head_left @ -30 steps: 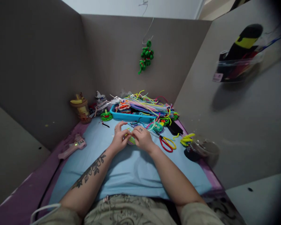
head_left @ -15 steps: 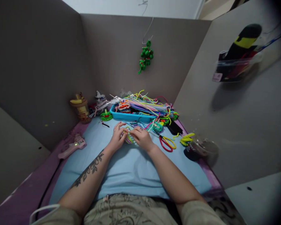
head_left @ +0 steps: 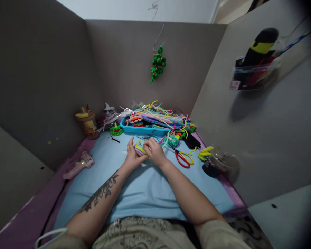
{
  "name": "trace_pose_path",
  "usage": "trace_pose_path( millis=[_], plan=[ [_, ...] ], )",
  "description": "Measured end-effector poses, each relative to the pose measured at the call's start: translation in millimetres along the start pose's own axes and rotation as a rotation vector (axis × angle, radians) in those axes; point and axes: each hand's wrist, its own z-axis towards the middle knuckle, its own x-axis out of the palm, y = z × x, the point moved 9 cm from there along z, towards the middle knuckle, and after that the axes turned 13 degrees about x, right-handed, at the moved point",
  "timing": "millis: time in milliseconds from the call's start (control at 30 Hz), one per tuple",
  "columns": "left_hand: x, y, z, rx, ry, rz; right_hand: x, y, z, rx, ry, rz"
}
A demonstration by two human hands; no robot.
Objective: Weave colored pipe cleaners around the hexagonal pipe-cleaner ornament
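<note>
Between my hands is a small pipe-cleaner piece (head_left: 140, 148) in yellow-green and pink-purple, partly hidden by the fingers. My left hand (head_left: 131, 155) cradles it from the left, thumb stretched across toward the other hand. Closed in a pinch at the piece's right side is my right hand (head_left: 155, 153); its fingertips cover what they grip. Scissors (head_left: 184, 159) with one red and one yellow handle lie right of my right hand. Beyond it sits a teal pipe-cleaner figure (head_left: 173, 140) with pink and pale strands.
A blue tray (head_left: 145, 130) heaped with pipe cleaners (head_left: 158, 117) stands at the back. On the left are a pink glue gun (head_left: 79, 167), a cup (head_left: 88, 122) and a green figure (head_left: 116, 129). A dark phone-like object (head_left: 191, 141) and a clear container (head_left: 224, 162) are at right.
My left hand has turned, its fingers now pointing up and its thumb reaching right. The piece has tilted, showing more yellow-green and pink. My right hand stays close beside it.
</note>
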Motion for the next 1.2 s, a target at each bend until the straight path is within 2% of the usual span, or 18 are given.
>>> trace_pose_path(
  millis=[300,467,700,800,1000,1100,1200],
  plan=[
    [-10.8,-5,0,-0.021,-0.148,-0.016,-1,4,-1,0.057,-0.011,0.240],
    [-16.6,-9,3,-0.022,-0.213,-0.055,1,3,0,0.117,0.038,0.420],
    [-39.1,-18,6,0.040,-0.371,-0.108,1,-4,1,0.186,0.051,0.490],
    [-42.2,-23,9,0.067,-0.375,-0.181,3,-2,1,0.180,0.057,0.494],
    [-36.8,-28,11,0.093,-0.305,-0.247,2,3,-1,0.123,0.032,0.480],
    [-36.3,-31,9,0.111,-0.299,-0.208,3,5,-1,0.126,0.057,0.504],
    [-45.4,-34,8,0.141,-0.365,-0.105,4,9,-3,0.125,0.095,0.524]
  ],
)
